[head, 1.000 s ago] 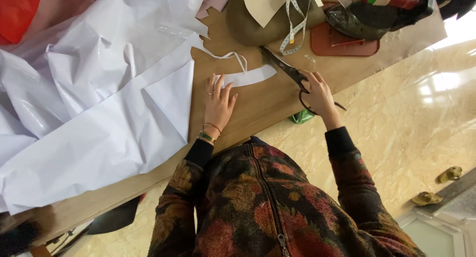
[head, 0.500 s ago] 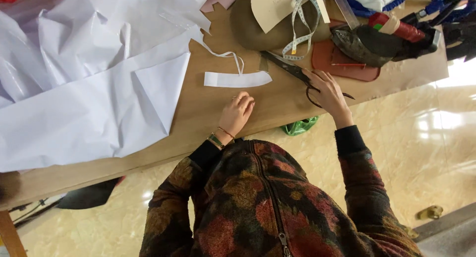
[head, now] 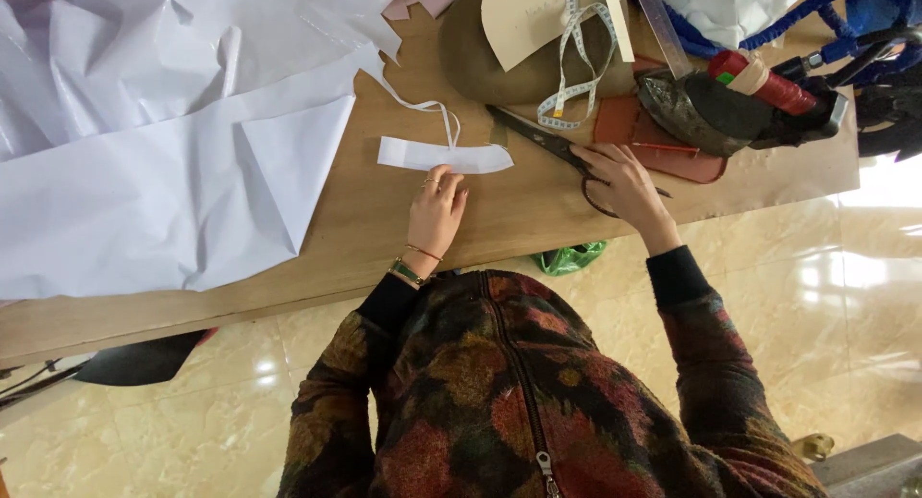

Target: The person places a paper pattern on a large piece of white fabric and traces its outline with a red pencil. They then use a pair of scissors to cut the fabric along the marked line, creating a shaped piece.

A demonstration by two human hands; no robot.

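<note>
Nearest you, your left hand [head: 435,213] lies flat on the desk [head: 317,229], fingers loose and open, their tips touching the lower edge of a small white paper strip [head: 444,156]; that light press looks meant to pin the strip so it cannot slide. Your right hand [head: 624,183] rests over the handles of the dark scissors [head: 552,145], and its grip appears curled around the loops, though you cannot tell from here whether the fingers are threaded through. The blades point left toward the strip but stand apart from it. Just beyond, a thin curl of paper offcut [head: 427,107] trails from the large white sheet [head: 173,171] spread over the left of the desk. Farther back, a measuring tape [head: 573,56] drapes over a tan card pattern piece [head: 528,18], with a dark iron [head: 706,109] parked on a reddish mat [head: 634,128] to the right.
</note>
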